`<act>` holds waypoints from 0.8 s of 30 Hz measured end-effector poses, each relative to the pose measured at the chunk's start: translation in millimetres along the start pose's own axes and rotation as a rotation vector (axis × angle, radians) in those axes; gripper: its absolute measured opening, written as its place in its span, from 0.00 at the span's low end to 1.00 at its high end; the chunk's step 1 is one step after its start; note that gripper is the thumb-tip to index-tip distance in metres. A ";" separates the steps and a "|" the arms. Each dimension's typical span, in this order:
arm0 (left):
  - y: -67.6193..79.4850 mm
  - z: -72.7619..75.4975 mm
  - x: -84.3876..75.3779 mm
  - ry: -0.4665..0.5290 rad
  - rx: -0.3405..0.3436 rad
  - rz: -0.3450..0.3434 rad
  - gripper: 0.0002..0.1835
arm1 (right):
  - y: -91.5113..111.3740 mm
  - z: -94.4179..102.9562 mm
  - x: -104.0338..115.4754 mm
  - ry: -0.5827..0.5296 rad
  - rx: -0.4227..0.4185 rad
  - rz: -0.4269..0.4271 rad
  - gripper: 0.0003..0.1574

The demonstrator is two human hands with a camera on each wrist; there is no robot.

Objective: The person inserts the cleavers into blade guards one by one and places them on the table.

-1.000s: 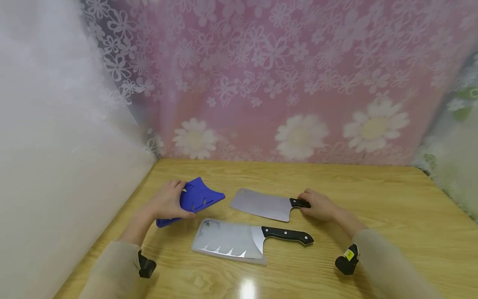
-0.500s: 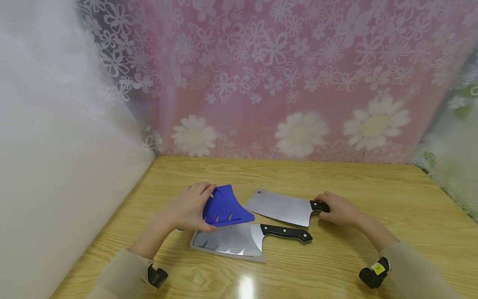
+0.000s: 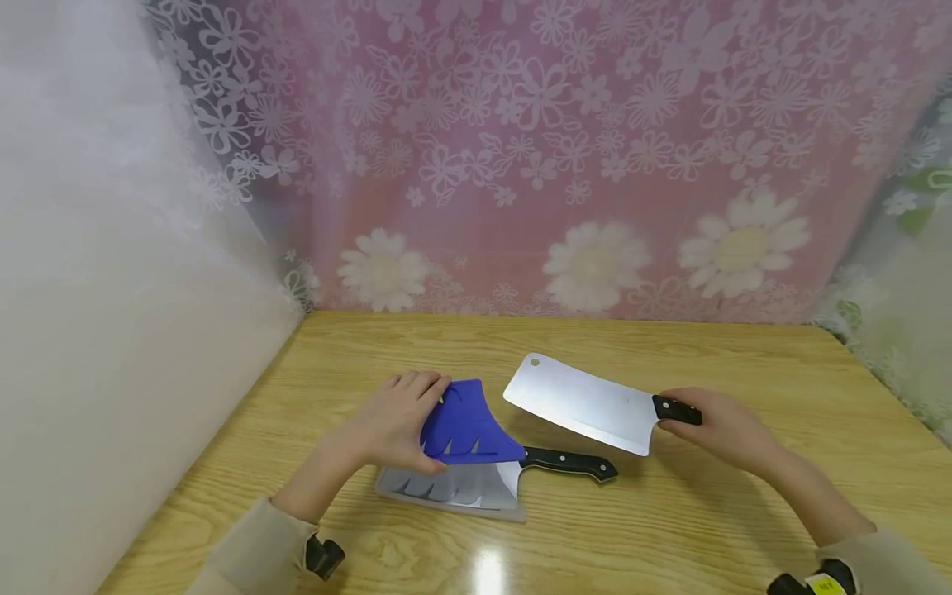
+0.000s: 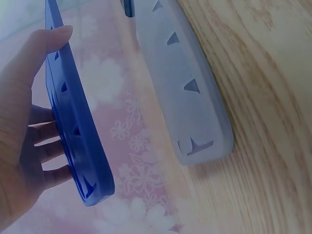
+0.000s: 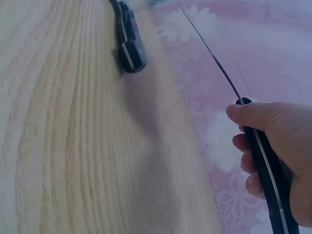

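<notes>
My left hand [image 3: 397, 421] grips a blue plastic blade cover [image 3: 464, 426] by its edges, thumb on the near side and fingers on the far side. Raised off the table at the right, a bare cleaver [image 3: 583, 401] is held by its black handle [image 5: 265, 163] in my right hand [image 3: 717, 421]. Its blade points left and stands apart from the cover. A second cleaver [image 3: 568, 463] lies on the table below the blue cover, its blade inside a translucent whitish cover [image 4: 180, 83]. In the head view the blue cover hides part of that blade.
The wooden table [image 3: 632, 537] carries the sheathed cleaver near its middle. A pink flowered curtain [image 3: 476, 165] hangs behind the table's far edge. White sheeting [image 3: 134, 330] stands along the left side, and pale flowered cloth [image 3: 907, 273] along the right.
My right hand has lifted the bare cleaver off the table and drawn it right. My left hand has carried the blue cover right, over the sheathed cleaver.
</notes>
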State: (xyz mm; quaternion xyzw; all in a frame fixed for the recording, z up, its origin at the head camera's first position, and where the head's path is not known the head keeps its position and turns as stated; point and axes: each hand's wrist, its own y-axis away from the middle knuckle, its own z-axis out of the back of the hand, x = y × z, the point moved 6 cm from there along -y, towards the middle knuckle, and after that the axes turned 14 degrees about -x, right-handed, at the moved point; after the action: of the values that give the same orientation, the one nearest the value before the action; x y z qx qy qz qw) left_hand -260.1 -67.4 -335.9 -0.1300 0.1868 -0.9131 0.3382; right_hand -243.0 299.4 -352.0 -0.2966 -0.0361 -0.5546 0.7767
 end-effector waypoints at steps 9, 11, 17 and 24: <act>-1.7 -2.3 -4.7 -0.029 -0.039 -0.030 0.59 | -1.4 9.2 16.6 -0.008 -0.056 0.029 0.27; -0.8 -2.2 -5.1 -0.028 -0.048 -0.034 0.59 | -2.3 9.0 19.8 -0.005 -0.062 0.039 0.26; 2.0 -2.6 -6.2 -0.035 -0.055 -0.043 0.59 | -2.3 8.5 27.5 0.032 -0.103 0.105 0.24; 2.3 0.4 -7.3 -0.054 -0.094 -0.066 0.59 | 1.0 16.1 49.7 0.229 -0.301 0.345 0.21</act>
State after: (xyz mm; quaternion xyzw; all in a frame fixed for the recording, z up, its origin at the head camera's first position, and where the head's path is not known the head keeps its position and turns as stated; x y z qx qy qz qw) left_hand -253.2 -64.3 -337.4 -0.1765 0.2160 -0.9102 0.3063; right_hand -218.7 266.0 -320.1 -0.3459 0.1862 -0.4431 0.8058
